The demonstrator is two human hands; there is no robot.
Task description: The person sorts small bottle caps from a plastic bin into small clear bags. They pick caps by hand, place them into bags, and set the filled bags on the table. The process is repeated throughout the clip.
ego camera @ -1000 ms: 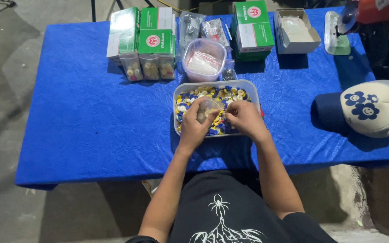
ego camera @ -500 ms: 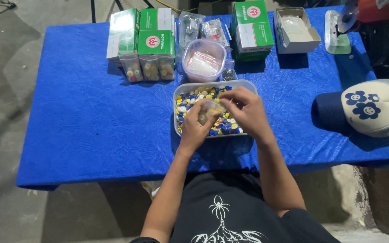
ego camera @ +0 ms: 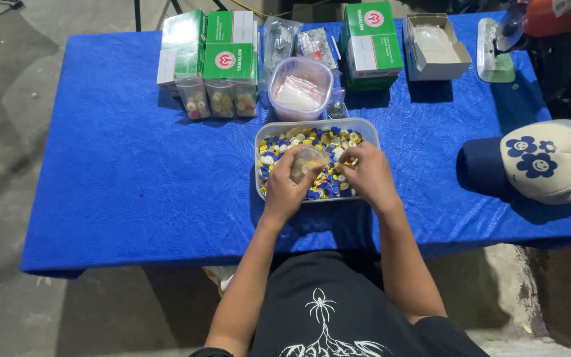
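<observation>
Item: rectangular tub (ego camera: 371, 135) of small blue, yellow and white caps, lying on the blue tabletop (ego camera: 133, 178), serving as landmark.

Nearest, over the tub: left hand (ego camera: 285, 188) is closing its grip on a small clear bag (ego camera: 308, 162); right hand (ego camera: 365, 175) is pinching among the caps, grip closed, contents too small to tell. Since a second ago the right hand is lying lower in the tub, meaning another pick-up is likely under way.

Right of the tub: flowered cap (ego camera: 546, 162).

Beyond the tub: round clear container (ego camera: 299, 89); green boxes (ego camera: 226, 46).
</observation>
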